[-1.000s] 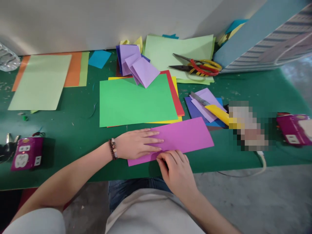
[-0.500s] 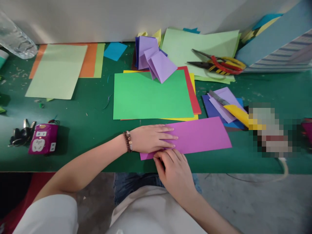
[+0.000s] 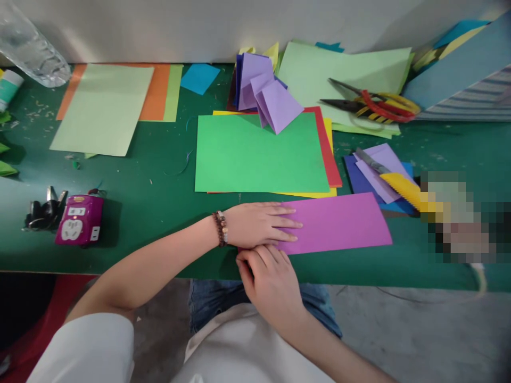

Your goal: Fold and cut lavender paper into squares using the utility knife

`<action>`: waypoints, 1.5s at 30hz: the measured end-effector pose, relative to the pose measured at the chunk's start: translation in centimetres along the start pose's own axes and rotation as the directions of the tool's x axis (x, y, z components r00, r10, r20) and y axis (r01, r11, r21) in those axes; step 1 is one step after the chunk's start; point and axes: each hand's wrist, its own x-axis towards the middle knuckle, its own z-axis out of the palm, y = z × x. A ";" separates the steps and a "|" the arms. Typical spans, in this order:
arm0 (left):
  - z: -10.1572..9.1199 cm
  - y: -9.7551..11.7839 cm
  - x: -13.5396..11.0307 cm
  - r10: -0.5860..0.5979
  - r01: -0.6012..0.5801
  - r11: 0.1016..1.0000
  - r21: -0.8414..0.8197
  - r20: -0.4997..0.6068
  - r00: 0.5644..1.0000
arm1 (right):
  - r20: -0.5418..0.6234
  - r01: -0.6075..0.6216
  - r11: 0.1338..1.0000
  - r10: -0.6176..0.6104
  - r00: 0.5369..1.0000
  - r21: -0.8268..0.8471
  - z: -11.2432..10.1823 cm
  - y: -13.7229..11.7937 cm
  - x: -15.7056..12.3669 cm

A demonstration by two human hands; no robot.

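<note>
A long strip of purple paper (image 3: 339,223) lies on the green table near its front edge. My left hand (image 3: 261,224) rests flat across its left part, fingers stretched out and a little apart. Just below, my right hand (image 3: 271,276) is closed, with thumb and forefinger pinched at the near left edge of the purple paper. That left end is mostly hidden under my hands. Beyond them lies a green sheet (image 3: 255,154) on top of red and yellow sheets.
Folded lilac papers (image 3: 279,103) lean over the green sheet. Scissors (image 3: 371,103) lie on pale green sheets at the back right, and a yellow-handled cutter (image 3: 399,186) on the right. A magenta power adapter (image 3: 80,221) and binder clips (image 3: 42,213) stand at left.
My right hand has slid left along the near edge of the purple paper. My left hand stays flat on it. The whole view has shifted slightly.
</note>
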 end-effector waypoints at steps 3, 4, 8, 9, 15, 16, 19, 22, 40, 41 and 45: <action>-0.2 -0.1 -0.2 -0.006 0.006 1.000 0.002 0.028 1.000 | -0.007 0.059 0.992 -0.059 0.998 0.116 -0.2 -0.2 -0.3; -0.4 -0.1 -0.2 -0.014 0.014 1.000 -0.002 0.029 0.999 | -0.024 0.078 0.984 -0.075 0.997 0.163 -0.5 0.3 -0.4; -1.3 0.1 -0.8 -0.052 0.052 0.996 -0.070 -0.002 0.999 | -0.196 -0.059 0.994 0.075 0.978 0.089 -3.0 6.0 -1.4; -1.4 0.2 -0.9 -0.055 0.054 0.996 -0.077 -0.013 0.998 | -0.233 -0.129 0.991 0.134 0.963 0.036 -3.9 8.0 -1.7; -1.1 0.9 -0.2 -0.105 0.106 0.994 -0.001 -0.074 0.992 | -0.329 -0.263 0.960 0.219 0.919 -0.096 -6.7 14.9 -3.9; -1.0 1.0 0.1 -0.111 0.112 0.994 0.016 -0.067 0.992 | -0.316 -0.246 0.965 0.205 0.926 -0.095 -6.5 14.7 -4.1; -0.8 1.3 0.5 -0.141 0.141 0.988 0.058 -0.008 0.990 | -0.300 -0.190 0.978 0.159 0.941 -0.080 -5.4 13.4 -4.0; -0.8 2.0 0.6 -0.167 0.160 0.980 0.115 0.048 0.985 | -0.349 -0.159 0.984 0.123 0.929 -0.076 -4.8 13.1 -3.6; -0.1 2.2 1.1 -0.128 0.130 0.991 -0.012 0.086 0.988 | -0.325 -0.100 0.995 0.086 0.942 -0.028 -3.9 11.2 -2.6; -0.1 2.3 1.1 -0.128 0.129 0.992 -0.008 0.081 0.989 | -0.320 -0.095 0.995 0.085 0.944 -0.014 -3.8 10.9 -2.5; -0.4 2.2 1.2 -0.108 0.107 0.994 0.011 0.089 0.990 | -0.325 -0.104 0.993 0.117 0.939 0.058 -4.3 11.8 -2.7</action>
